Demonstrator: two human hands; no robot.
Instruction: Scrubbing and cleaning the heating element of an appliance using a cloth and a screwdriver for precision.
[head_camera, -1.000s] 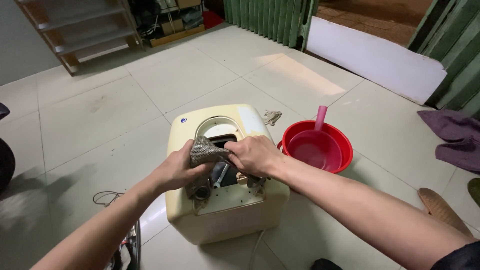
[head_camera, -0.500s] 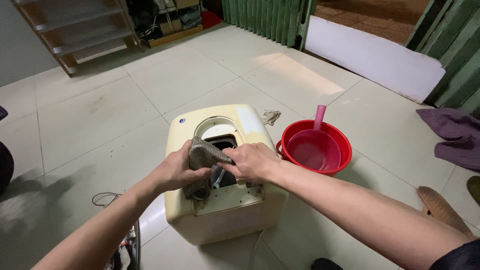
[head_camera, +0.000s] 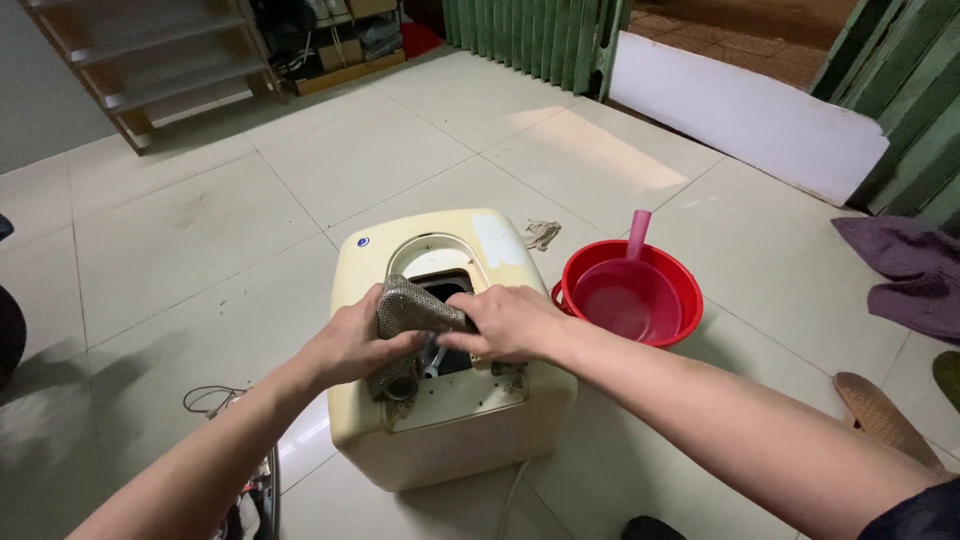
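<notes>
- the grey mesh piece is seen in the head view, held over the opening of the cream appliance casing, which lies on the tiled floor.
- the left hand is closed around the mesh piece from below and from the left, with the fingers wrapped under it; the mesh piece is gripped firmly.
- the right hand is closed on the right-hand end of the mesh piece, with the fingers curled over the edge of the opening; how far the fingertips reach inside cannot be told.
- the long axis of the mesh piece appears to run from upper right to lower left, from the dark opening towards the near edge of the casing; its lower end is hidden behind the left hand, so its full shape cannot be told.
- for the step in hand to be done well, both ends are best kept supported, the piece is best kept in line with the opening, and twisting of the thin mesh is best avoided.
- a red basin with a pink ladle in it is seen just beside the casing, on the right.
</notes>
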